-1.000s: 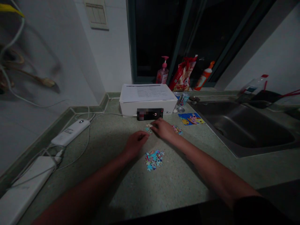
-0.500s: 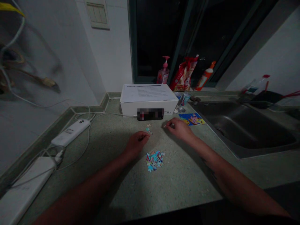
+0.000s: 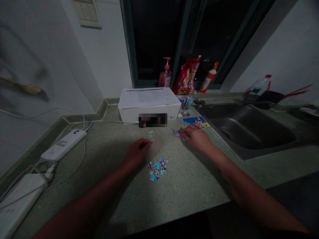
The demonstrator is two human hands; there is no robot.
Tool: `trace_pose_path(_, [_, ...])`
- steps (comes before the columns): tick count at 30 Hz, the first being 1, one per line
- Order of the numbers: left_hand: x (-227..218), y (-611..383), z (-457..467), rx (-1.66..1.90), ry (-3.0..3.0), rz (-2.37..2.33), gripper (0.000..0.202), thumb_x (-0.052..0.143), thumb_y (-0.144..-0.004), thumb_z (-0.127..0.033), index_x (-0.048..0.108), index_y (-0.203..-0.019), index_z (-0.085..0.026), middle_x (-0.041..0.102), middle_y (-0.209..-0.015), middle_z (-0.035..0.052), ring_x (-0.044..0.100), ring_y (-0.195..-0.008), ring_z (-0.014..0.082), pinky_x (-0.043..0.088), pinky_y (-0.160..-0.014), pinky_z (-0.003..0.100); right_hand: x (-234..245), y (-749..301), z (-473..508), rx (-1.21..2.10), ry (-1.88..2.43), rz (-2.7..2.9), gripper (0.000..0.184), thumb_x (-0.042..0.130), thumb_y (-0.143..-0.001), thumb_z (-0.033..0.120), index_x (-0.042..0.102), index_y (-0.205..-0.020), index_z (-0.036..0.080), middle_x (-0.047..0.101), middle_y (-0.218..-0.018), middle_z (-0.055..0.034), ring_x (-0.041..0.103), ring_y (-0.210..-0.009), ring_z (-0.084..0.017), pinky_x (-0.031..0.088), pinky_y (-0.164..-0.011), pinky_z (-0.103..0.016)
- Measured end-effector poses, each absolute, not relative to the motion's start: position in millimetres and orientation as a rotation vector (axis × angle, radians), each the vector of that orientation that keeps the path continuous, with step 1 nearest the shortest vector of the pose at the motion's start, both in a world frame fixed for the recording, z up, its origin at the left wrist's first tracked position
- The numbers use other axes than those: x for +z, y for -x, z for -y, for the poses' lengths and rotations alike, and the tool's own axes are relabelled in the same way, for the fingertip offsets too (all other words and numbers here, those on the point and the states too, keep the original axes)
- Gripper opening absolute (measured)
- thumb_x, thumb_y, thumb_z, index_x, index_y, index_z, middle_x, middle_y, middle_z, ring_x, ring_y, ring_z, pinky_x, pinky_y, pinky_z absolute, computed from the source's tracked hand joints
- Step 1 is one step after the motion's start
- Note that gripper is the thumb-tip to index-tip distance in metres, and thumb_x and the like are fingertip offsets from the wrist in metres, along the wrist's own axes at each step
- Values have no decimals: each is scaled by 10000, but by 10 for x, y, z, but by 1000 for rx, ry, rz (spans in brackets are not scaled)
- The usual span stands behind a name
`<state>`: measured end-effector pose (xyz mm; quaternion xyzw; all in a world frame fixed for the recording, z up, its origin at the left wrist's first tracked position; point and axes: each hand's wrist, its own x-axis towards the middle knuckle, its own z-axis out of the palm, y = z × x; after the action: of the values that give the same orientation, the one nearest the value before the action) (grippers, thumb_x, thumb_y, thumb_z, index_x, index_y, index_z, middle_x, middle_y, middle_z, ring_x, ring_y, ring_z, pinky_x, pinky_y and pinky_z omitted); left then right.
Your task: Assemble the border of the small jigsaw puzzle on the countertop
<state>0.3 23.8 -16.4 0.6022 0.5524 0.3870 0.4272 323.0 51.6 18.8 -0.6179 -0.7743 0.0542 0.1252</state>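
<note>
Jigsaw pieces point(image 3: 177, 133) touch the right hand point(image 3: 196, 137) at nine o'clock, any pinch unclear; the left hand point(image 3: 137, 153) curls loosely.

Dim, grainy light throughout; soft shadow beside the right hand point(image 3: 196, 137); smeared blur toward nine o'clock; edges bowed by wide-angle distortion.

You are looking at pale blue and pink puzzle pieces point(image 3: 157, 169) on a speckled green countertop point(image 3: 189, 189), with a blue-and-yellow picture card point(image 3: 196, 122) farther right.
</note>
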Motion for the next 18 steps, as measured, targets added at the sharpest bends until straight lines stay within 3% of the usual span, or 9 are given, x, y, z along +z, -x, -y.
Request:
trace_pose_path(6, [-175, -16, -253, 990, -1488, -1358, 309, 682, -831, -482, 800, -923, -212, 824, -945, 81, 751, -886, 264, 573, -775, 349, 236, -2644, -584, 219, 1654, 2408, 258, 585, -1064, 257, 829, -1147, 241, 747, -1169, -108, 719, -1008, -247, 501, -849, -328])
trace_pose_path(12, [-160, -37, -254, 997, -1478, -1366, 259, 664, -836, -432, 788, -891, -212, 814, -888, 63, 745, -843, 249, 565, -760, 336, 183, -1993, -777, 249, 1622, 2487, 329, 534, -1106, 307, 789, -1308, 255, 733, -1238, -114, 731, -1035, -259, 496, -808, -329])
trace_pose_path(18, [-135, -37, -252, 926, -1488, -1400, 244, 650, -867, -418, 791, -904, -222, 777, -772, 37, 747, -797, 241, 549, -691, 303, 175, -1795, -946, 191, 1730, 2524, 319, 512, -1114, 311, 808, -1218, 252, 717, -1238, -131, 740, -1006, -267, 496, -781, -333])
